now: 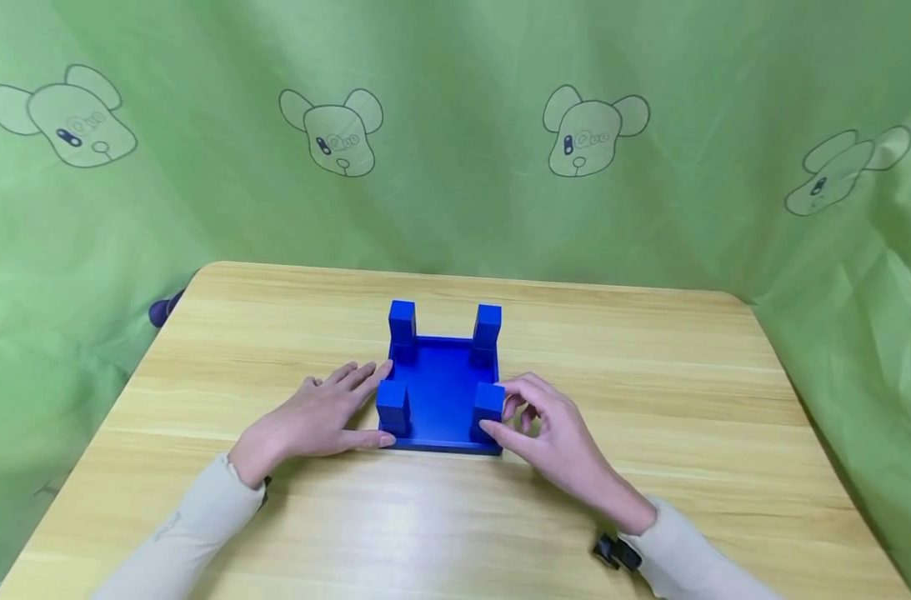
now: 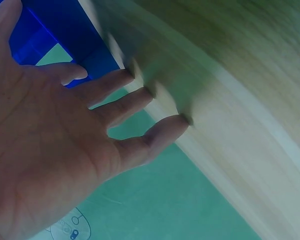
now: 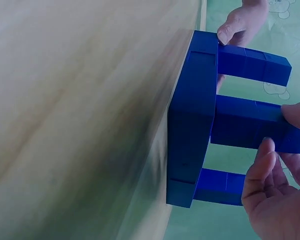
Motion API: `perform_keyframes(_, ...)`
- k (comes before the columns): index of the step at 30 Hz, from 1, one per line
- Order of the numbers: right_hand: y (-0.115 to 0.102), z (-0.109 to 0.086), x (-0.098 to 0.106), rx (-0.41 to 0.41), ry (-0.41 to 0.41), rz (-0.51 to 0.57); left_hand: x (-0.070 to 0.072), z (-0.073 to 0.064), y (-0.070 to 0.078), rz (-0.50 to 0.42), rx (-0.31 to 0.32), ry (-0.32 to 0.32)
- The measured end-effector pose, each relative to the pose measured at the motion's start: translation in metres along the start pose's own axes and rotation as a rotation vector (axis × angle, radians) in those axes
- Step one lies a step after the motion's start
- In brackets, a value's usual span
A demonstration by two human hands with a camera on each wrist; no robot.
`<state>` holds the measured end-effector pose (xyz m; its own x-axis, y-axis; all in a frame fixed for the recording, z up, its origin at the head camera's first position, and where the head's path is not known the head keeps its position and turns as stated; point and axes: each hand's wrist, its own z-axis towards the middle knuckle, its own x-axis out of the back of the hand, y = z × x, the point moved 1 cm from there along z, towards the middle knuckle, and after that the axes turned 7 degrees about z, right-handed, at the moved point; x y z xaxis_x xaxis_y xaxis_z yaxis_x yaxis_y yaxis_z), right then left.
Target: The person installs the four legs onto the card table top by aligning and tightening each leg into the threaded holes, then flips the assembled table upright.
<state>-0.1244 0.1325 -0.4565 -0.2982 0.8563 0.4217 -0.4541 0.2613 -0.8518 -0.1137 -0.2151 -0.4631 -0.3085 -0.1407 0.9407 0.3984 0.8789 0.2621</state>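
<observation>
A blue square tray-like base (image 1: 442,385) lies on the table with a blue post standing up at each corner, like a small table turned upside down. My right hand (image 1: 556,433) pinches the near right post (image 1: 488,403) between thumb and fingers; the right wrist view shows this post (image 3: 247,121) too. At the left side, my left hand (image 1: 316,417) lies with fingers spread, its thumb and index finger touching the base's edge. In the left wrist view the left palm (image 2: 50,145) shows, its fingers extended beside the blue side wall (image 2: 72,32).
The wooden table (image 1: 650,367) has rounded far corners. Green curtain (image 1: 455,208) with mouse-head drawings hangs behind it and at both sides. A dark purple object (image 1: 161,310) pokes out past the table's left edge.
</observation>
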Motion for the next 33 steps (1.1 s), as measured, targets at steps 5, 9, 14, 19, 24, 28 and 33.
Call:
perform_keyframes(5,-0.0008,0.0013,-0.0002,0.025,0.001,-0.013,0.0005,-0.0008,0.0004,0.009,0.000,0.004)
perform_keyframes(9,-0.0025,0.0033,-0.0002,0.002,-0.014,-0.019,0.0005,-0.0007,0.0008,0.009,-0.002,0.009)
perform_keyframes(14,-0.0024,0.0040,-0.0011,-0.066,-0.053,-0.017,0.0005,-0.0004,0.0009,0.009,-0.004,0.011)
perform_keyframes(19,-0.0018,0.0036,-0.0022,-0.057,-0.026,-0.036,0.0013,-0.0007,0.0013,0.016,-0.004,0.012)
perform_keyframes(24,-0.0022,0.0034,-0.0029,-0.029,0.015,-0.023,0.0005,-0.0006,0.0009,0.013,-0.003,0.010)
perform_keyframes(28,-0.0029,0.0031,-0.0020,-0.018,0.000,-0.028,0.0001,-0.0005,0.0012,0.007,-0.003,0.013)
perform_keyframes(33,-0.0031,0.0026,-0.0007,0.008,-0.033,-0.045,0.0000,-0.0009,0.0010,-0.002,-0.002,0.017)
